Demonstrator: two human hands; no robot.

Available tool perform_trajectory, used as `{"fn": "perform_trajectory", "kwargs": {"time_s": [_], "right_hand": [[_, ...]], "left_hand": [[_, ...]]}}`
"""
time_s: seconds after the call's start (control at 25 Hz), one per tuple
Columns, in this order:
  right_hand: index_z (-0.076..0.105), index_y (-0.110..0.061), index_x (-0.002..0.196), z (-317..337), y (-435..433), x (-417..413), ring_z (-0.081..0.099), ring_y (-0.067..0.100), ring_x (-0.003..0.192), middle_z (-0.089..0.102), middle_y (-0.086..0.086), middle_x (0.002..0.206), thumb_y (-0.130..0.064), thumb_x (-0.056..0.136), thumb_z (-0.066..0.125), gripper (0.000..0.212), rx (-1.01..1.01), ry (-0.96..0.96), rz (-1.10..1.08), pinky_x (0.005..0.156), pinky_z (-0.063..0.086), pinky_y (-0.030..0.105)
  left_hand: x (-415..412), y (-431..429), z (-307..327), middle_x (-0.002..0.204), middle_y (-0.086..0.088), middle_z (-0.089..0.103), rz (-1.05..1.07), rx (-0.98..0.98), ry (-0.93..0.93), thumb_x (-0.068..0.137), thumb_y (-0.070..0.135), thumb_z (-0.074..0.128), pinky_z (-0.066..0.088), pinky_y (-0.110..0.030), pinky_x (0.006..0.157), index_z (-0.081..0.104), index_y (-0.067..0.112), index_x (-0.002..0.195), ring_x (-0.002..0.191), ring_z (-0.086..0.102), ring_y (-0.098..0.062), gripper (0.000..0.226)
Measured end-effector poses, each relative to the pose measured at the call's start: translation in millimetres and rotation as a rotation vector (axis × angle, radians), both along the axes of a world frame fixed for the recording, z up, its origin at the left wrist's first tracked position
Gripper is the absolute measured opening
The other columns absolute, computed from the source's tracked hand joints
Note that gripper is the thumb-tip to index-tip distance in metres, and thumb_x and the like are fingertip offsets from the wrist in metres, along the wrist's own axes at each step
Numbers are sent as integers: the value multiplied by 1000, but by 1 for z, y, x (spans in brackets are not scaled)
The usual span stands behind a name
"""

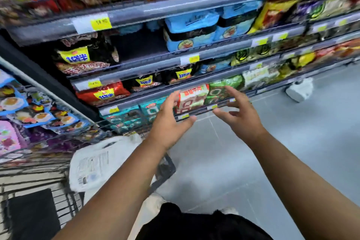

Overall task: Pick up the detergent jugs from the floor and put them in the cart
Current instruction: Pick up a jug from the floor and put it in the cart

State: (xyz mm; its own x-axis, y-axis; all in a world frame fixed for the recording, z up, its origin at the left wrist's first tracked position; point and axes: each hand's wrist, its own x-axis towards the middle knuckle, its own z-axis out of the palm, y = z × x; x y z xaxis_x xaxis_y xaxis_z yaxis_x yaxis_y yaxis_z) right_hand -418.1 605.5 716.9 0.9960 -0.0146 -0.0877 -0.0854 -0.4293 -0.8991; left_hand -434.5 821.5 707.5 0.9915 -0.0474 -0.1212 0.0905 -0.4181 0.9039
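A white detergent jug (93,163) lies on its side in the wire cart (165,169) at the lower left, its label facing up. Another white jug (300,90) stands on the grey floor at the far right, close to the bottom shelf. My left hand (171,122) and my right hand (239,115) are both held out in the air in front of me, fingers spread and holding nothing. Both hands hover between the two jugs, touching neither. The picture is blurred by motion.
Wire shelves (175,76) packed with noodle packets run along the far side from left to right. A second rack of packets (29,115) stands at the left beside the cart. Grey floor (292,161) stretches to the right. My legs and shoes show at the bottom.
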Motion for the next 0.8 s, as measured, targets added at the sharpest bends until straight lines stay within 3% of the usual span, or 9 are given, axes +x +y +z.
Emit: {"fn": "perform_trajectory", "kwargs": {"time_s": [0.08, 0.2, 0.36, 0.6, 0.8], "right_hand": [[43, -40, 136, 12, -56, -12, 53, 13, 115, 42, -6, 137, -39, 76, 76, 68, 28, -29, -85, 95, 50, 38], [42, -41, 137, 32, -138, -28, 53, 14, 116, 42, -4, 138, -50, 70, 73, 74, 41, -54, -169, 96, 50, 43], [38, -46, 132, 58, -242, -48, 53, 14, 114, 44, -6, 133, -51, 70, 72, 71, 22, -105, -290, 95, 49, 39], [38, -46, 133, 75, -361, -64, 53, 13, 114, 43, -8, 135, -39, 78, 76, 67, 36, -135, -505, 93, 48, 32], [39, -40, 140, 69, -436, -49, 54, 11, 113, 43, -5, 134, -36, 79, 76, 71, 70, -107, -691, 92, 47, 29]], "left_hand": [[6, -56, 16, 145, 5, 47, -64, -12, -30, 81, 33, 78, 35, -23, 107, 34, 31, 146, 128, 46, -5, 79], [10, -142, 35, 142, 8, 50, -145, -39, -51, 78, 40, 77, 42, -36, 109, 36, 36, 143, 126, 49, -5, 77], [23, -246, 57, 132, 13, 55, -233, -56, -76, 80, 38, 76, 43, -40, 109, 42, 43, 135, 122, 54, -6, 64], [42, -381, 87, 129, 12, 55, -419, -87, -95, 87, 27, 72, 38, -24, 104, 44, 38, 132, 121, 52, -4, 54], [88, -489, 85, 128, 6, 58, -542, -160, -70, 88, 18, 71, 43, -30, 107, 47, 33, 132, 119, 56, -9, 53]]}}
